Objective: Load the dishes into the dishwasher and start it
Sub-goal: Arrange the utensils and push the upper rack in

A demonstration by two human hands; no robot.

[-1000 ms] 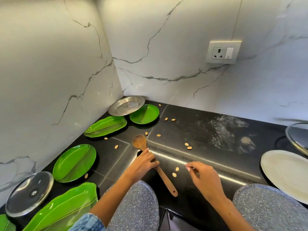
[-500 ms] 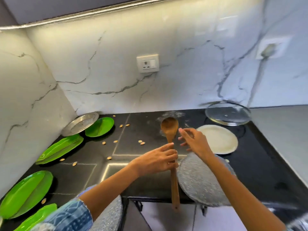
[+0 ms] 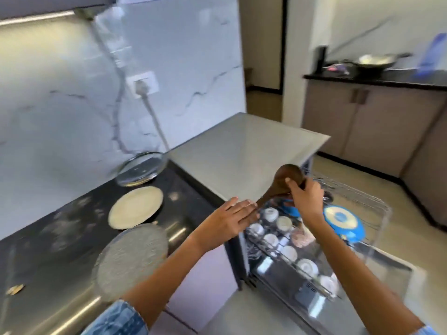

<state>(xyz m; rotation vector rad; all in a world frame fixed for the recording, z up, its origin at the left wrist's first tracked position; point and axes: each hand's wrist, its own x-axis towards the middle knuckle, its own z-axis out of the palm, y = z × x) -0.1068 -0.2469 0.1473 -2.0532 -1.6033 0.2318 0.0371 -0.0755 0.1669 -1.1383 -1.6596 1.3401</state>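
The right hand grips the dark brown wooden spoon just below its rounded bowl, fingers curled round the neck. From that grip the handle slants down and leftward, its end reaching the straight, relaxed fingers of the left hand, which seem only to touch it, though blur makes this uncertain. The pulled-out wire upper rack of the open dishwasher lies directly beneath and just right of the grip, white cups below, so the right hand is nearer for lowering it in.
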